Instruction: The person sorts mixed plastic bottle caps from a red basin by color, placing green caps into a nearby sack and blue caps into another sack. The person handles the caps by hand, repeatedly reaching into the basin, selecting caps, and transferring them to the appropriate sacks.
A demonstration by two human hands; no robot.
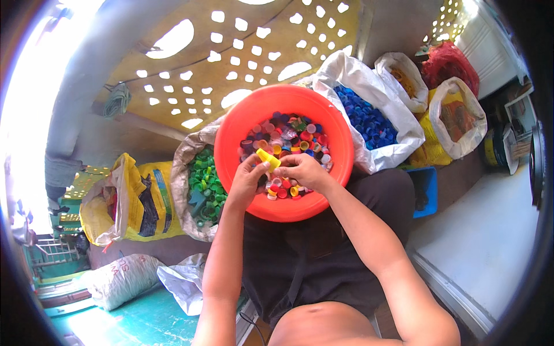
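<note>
A yellow plastic cap (270, 161), with a tapered spout-like end, is held up over a red plastic basin (337, 142). My left hand (247, 181) pinches it from one side between thumb and fingers. From the other side, the thumb and fingertips of my right hand (306, 172) grip its lower edge. Below both hands, the basin holds mixed plastic bottle caps (282, 186) in red, yellow, white, pink and dark colours. Some of those caps are hidden behind my hands. The basin rests at my lap, in front of my dark trousers (298, 255).
Left of the basin stands a sack of green caps (205, 186), beside a yellow sack (147, 199). To the right are a white sack of blue caps (368, 116), more sacks (458, 116) and a blue container (426, 190). A perforated yellow panel (242, 52) rises behind.
</note>
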